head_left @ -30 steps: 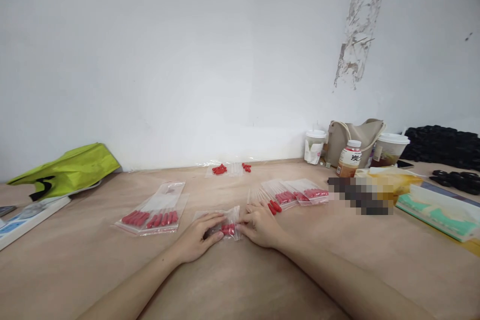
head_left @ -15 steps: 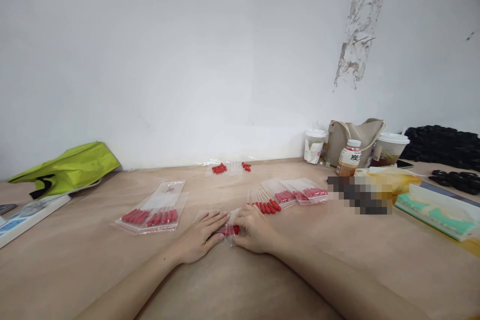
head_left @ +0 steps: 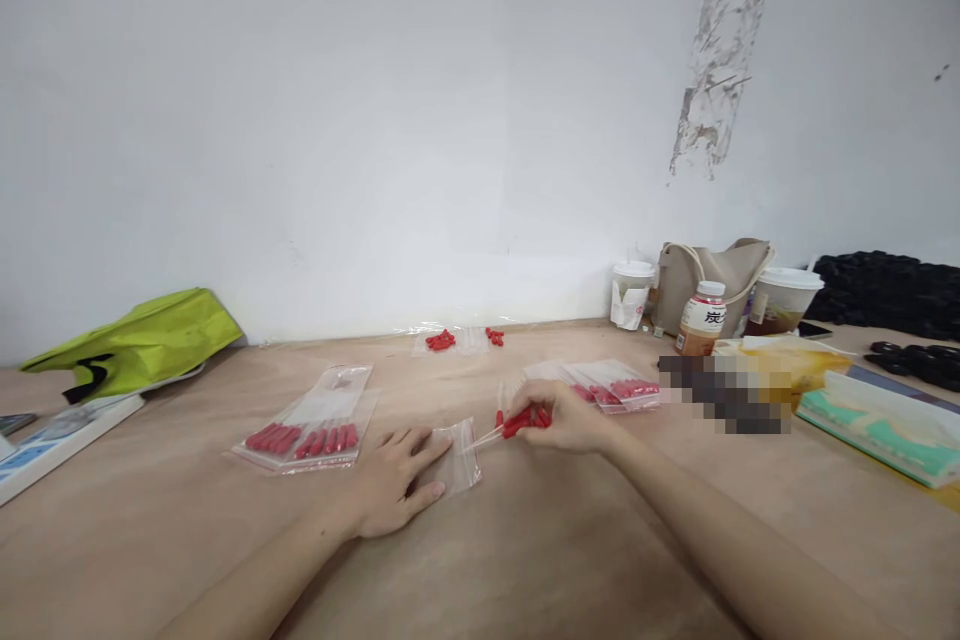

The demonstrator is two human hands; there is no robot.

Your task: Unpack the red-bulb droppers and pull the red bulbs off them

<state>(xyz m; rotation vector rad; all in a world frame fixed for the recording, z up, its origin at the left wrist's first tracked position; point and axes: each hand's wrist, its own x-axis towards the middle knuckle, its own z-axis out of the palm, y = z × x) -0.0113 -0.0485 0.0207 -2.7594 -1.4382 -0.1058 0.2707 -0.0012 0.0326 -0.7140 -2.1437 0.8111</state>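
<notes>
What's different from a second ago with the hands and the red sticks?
The right hand moved right, off the small clear bag, and now pinches some red sticks. Red showed at that bag before; none shows there now. The left hand still lies on it; the green bag and bottle stayed put.

A plain white wall rises at twelve o'clock, a blotchy grey-brown strip marking it toward one, behind a flat tan surface.

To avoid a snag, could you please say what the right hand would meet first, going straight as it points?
The right hand would likely meet the loose red-ended stick, then the clear bag, though depth is unclear.
</notes>
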